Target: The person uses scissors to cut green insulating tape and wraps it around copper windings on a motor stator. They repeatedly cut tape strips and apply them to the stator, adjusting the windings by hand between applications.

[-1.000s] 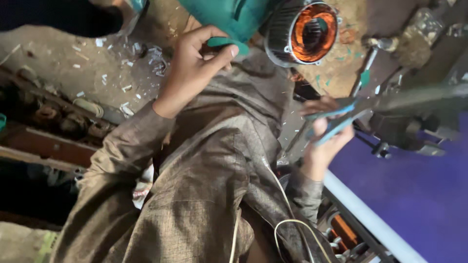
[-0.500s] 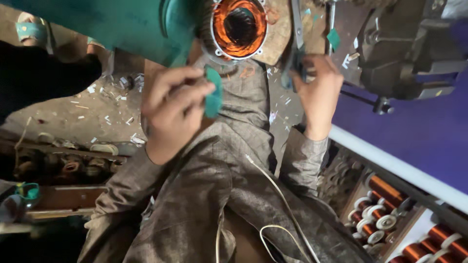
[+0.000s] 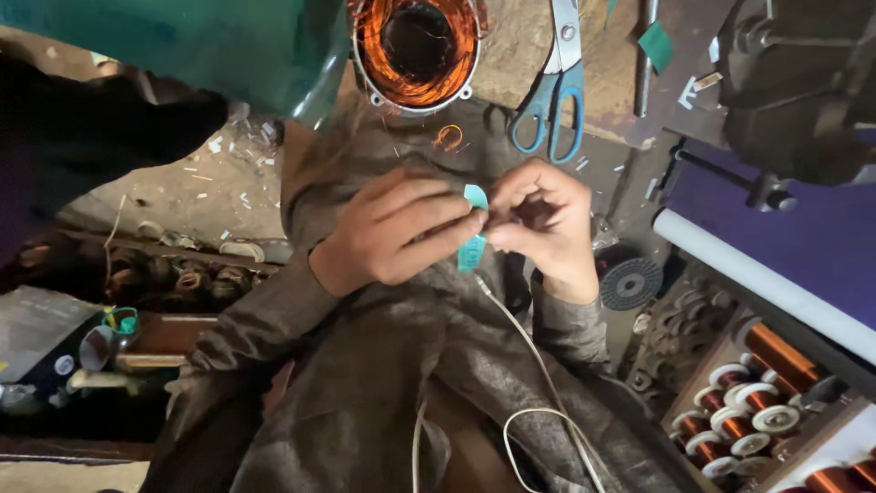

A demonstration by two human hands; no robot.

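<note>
My left hand (image 3: 397, 233) and my right hand (image 3: 543, 224) meet in front of my chest, both pinching a small teal strip of insulating sheet (image 3: 473, 239). The strip hangs folded between thumbs and fingertips. Just beyond my hands lies a round motor stator (image 3: 417, 44) with copper windings inside its metal ring. Blue-handled scissors (image 3: 552, 91) lie on the brown bench to the right of the stator, free of either hand.
A large teal sheet (image 3: 173, 46) covers the upper left. Spools of copper wire (image 3: 757, 402) fill a rack at the lower right. A white tube (image 3: 757, 278) runs diagonally by a purple surface (image 3: 812, 242). A white cable (image 3: 538, 411) loops over my lap.
My hands have come together from apart. The right hand has let go of the scissors, which now lie on the bench, and both hands hold the teal strip.
</note>
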